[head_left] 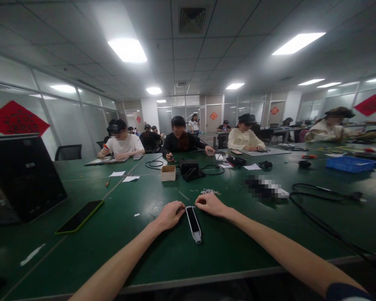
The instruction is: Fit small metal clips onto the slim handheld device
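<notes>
A slim, elongated device with a pale rim and a black face (192,221) lies on the green table, its narrow grey end pointing toward me. My left hand (171,215) rests at the device's far left corner, thumb and fingers curled together at its edge. Across from it, my right hand (211,205) is closed in a pinch close to the far right corner. Whatever the fingertips of either hand hold is too small or too hidden to make out. Just beyond my right hand lies a scatter of small pale pieces (210,191).
A phone in a green case (80,217) and a black computer case (25,179) are to the left. Ahead stand a small open box (168,173) and a black device (189,168). Black cables (326,225) and a blue tray (351,164) lie right. Several people sit opposite.
</notes>
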### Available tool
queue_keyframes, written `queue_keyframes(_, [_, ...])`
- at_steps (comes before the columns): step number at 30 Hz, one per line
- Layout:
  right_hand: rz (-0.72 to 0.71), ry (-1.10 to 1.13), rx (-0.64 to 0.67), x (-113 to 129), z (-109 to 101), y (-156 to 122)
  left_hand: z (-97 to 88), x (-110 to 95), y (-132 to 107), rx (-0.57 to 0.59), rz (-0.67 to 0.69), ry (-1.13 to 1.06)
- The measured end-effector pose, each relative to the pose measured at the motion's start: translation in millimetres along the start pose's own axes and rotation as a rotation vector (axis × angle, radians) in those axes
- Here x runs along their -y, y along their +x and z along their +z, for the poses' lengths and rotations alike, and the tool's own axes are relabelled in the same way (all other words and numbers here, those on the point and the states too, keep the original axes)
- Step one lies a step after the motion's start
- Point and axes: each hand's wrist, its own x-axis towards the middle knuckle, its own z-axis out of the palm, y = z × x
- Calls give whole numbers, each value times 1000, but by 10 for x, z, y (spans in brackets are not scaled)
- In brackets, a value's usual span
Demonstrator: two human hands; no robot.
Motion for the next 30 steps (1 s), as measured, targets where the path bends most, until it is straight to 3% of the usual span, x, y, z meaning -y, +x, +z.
queue_keyframes(8, [16, 81, 45, 32, -119, -70, -41, -38, -10, 28, -23, -7])
queue_keyframes(15, [11, 37, -43, -86, -3, -32, -19, -18, -1, 12, 12, 1])
queue_keyframes(30, [36, 149, 52, -105, 3, -64, -11, -9, -4, 10, 1, -11])
